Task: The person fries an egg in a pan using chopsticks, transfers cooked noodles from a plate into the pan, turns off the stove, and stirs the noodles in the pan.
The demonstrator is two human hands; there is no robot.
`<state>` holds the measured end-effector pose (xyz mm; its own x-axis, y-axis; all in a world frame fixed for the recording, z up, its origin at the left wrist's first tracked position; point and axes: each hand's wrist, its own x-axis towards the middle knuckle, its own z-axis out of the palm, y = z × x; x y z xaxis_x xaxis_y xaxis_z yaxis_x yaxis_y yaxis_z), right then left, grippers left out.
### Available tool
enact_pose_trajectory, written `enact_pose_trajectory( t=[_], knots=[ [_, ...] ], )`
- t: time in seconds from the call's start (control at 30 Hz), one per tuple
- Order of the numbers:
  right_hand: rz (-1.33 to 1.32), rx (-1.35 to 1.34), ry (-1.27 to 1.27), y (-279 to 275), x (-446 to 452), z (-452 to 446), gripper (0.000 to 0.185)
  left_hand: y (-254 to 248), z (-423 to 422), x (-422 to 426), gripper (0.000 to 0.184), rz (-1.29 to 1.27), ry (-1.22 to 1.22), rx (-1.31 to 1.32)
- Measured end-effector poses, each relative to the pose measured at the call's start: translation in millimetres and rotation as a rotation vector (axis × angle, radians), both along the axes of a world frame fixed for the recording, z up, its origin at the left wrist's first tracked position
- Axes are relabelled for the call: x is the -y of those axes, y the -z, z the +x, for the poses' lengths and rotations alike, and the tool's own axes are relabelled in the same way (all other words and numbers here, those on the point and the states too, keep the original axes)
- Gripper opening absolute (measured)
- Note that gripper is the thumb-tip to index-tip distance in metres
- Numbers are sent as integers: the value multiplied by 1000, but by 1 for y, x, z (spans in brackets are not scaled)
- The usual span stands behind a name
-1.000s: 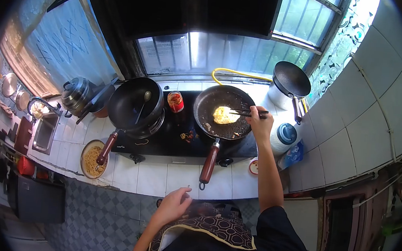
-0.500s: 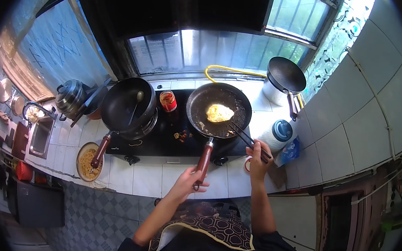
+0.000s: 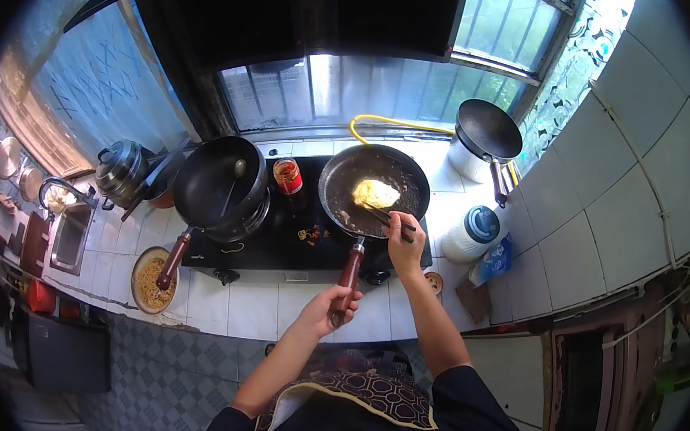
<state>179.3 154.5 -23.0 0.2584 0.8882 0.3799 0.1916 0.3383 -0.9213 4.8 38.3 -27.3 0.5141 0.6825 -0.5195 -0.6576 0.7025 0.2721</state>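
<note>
A black frying pan (image 3: 335,186) sits on the right side of the stove, its reddish-brown handle pointing toward me. My left hand (image 3: 325,309) is wrapped round the end of that handle. A yellow-white fried egg (image 3: 376,193) lies in the middle of the pan. Dark chopsticks (image 3: 381,216) are gripped in my right hand (image 3: 403,241), which hovers over the pan's near right rim. Their tips reach the egg's lower edge; whether they press under it I cannot tell.
Left on the stove is a wok (image 3: 208,183) holding a spoon (image 3: 233,185). A red-labelled jar (image 3: 288,176) stands between the pans. Noodles fill a bowl (image 3: 137,279) at front left. To the right are a blue-lidded jug (image 3: 470,235) and a small pan (image 3: 489,130) on a pot.
My right hand has moved left and up with the chopsticks, bringing their tips to the egg's lower edge. My left hand has closed more firmly round the pan handle.
</note>
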Motion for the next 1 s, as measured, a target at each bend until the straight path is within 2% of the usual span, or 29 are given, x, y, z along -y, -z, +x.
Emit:
enact_pose_trajectory(
  t=[0.07,0.13,0.27,0.43,0.5,0.57,0.63,0.7,0.8,0.83,0.9,1.0],
  knots=[
    [-10,-2,36,-3,2,-4,18,-3,1,0,33,-49,-8,26],
    [-150,-482,104,-10,-2,-2,18,-3,3,-1,34,-47,-15,48],
    [-88,-740,164,-34,-5,15,24,-5,5,-3,34,-38,-34,101],
    [-93,-610,137,-37,-3,28,23,0,8,-7,33,-55,-7,170],
    [-212,-435,3,-35,3,22,22,0,8,-8,33,-63,-6,176],
    [-223,-388,-31,-33,6,13,21,0,7,-8,31,-60,2,213],
    [-209,-290,-115,-29,7,2,19,-1,8,-8,30,-58,0,225],
    [-189,-272,-104,-14,0,-7,16,0,8,-8,29,-54,-3,238],
    [-7,-53,-4,1,-11,-15,17,2,8,-9,26,-51,2,269],
    [-6,-53,-9,4,-13,-15,17,1,8,-9,26,-45,0,263],
    [-122,-400,41,-12,-8,-16,20,0,8,-7,25,-41,-5,256],
    [-140,-690,105,-23,-12,-2,21,-1,8,-7,28,-36,-15,211]
  ],
)
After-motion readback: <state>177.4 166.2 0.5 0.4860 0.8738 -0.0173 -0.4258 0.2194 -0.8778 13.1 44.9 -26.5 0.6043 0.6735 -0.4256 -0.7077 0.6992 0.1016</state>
